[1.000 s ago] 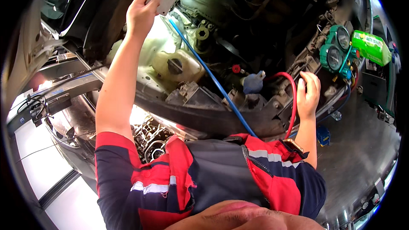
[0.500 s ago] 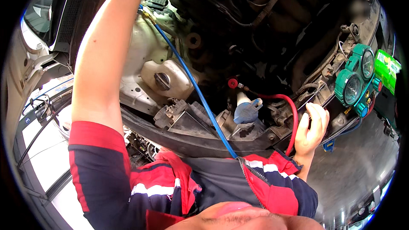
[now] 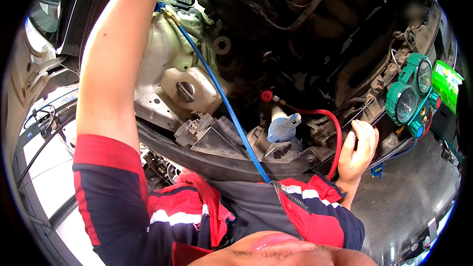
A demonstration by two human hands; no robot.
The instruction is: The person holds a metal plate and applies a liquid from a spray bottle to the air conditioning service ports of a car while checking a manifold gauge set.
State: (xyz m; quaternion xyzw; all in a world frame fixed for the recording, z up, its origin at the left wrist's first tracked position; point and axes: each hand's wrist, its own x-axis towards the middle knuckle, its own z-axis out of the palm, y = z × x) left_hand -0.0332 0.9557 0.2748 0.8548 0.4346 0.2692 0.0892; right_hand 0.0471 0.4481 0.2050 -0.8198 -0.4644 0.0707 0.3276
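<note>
My left forearm (image 3: 116, 54) reaches up past the top edge of the picture, so the left hand itself is out of sight. Beside the forearm, a blue hose (image 3: 217, 83) runs from a brass fitting with a blue coupler (image 3: 159, 6) down to my jacket. My right hand (image 3: 359, 149) rests on the front edge of the engine bay, its thumb apart from the loosely bent fingers and nothing visible in it. Right by its thumb passes a red hose (image 3: 339, 135), which ends in a red-capped coupler (image 3: 266, 95). Farther right sits a green manifold gauge set (image 3: 406, 102) with two dials.
A blue-capped filler neck (image 3: 284, 128) rises near the front of the bay. Left of it is a pale reservoir with a black cap (image 3: 185, 91). A bright green package (image 3: 446, 86) lies beyond the gauges. Dark engine parts (image 3: 295, 29) fill the middle.
My left forearm has shifted slightly left, and a bit more of the blue coupler shows. The whole view has moved a little. My right hand stays at the front edge.
</note>
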